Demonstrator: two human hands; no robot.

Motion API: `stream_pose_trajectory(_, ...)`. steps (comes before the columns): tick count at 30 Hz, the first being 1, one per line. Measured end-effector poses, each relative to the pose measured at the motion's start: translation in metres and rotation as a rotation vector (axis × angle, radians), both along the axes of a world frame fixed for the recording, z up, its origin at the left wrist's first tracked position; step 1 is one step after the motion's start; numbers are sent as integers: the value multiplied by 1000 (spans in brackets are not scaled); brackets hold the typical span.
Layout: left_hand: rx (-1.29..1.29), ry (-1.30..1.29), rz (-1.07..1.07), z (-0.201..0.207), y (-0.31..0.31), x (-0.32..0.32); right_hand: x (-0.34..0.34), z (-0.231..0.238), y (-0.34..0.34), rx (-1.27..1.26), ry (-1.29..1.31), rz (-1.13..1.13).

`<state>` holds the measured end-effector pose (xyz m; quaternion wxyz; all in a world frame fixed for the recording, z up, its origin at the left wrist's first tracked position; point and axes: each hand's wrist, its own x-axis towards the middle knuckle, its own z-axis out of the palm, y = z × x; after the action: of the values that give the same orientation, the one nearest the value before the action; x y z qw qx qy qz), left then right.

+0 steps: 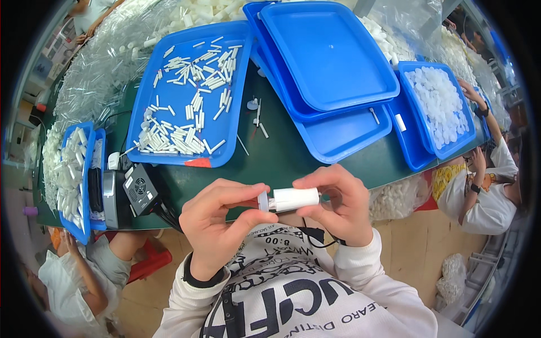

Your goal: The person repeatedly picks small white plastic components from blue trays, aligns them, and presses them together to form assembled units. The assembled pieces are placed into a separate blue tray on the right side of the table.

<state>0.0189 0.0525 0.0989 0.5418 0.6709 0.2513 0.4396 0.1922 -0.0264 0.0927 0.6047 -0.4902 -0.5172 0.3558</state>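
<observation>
My left hand point(224, 217) pinches a pale, translucent round cap point(263, 201) between thumb and fingers. In my right hand point(342, 208) is a white cylindrical tube point(297, 199), gripped by the thumb and fingertips and lying almost level. The tube's left end faces the cap, with a small whitish part point(272, 203) showing between them. Whether that part belongs to the cap or the tube, I cannot tell. Both hands are in front of my body at the near edge of the green table point(265, 169).
A blue tray point(169, 100) of short white sticks lies ahead to the left. Stacked blue trays point(332, 50) stand ahead to the right, beside a tray of translucent discs point(439, 107). A black boxy device point(141, 188) sits left. People point(482, 186) work at both sides.
</observation>
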Motion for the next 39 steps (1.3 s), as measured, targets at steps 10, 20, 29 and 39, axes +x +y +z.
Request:
stream_pose_trajectory(10,232,29,-46,-3,0,-5,-2,8,-4,79,-108,29)
stream_pose_trajectory(20,-314,-230,-160,5,-4,-4,17,1,-14,-82,22,59)
stream_pose_trajectory(29,-273,-88,-167,4,-9,-1,8,5,-5,101,-21,-78)
stream_pose_trajectory(39,-216,-66,-40,-3,-8,2,1,2,-7,105,-148,-128)
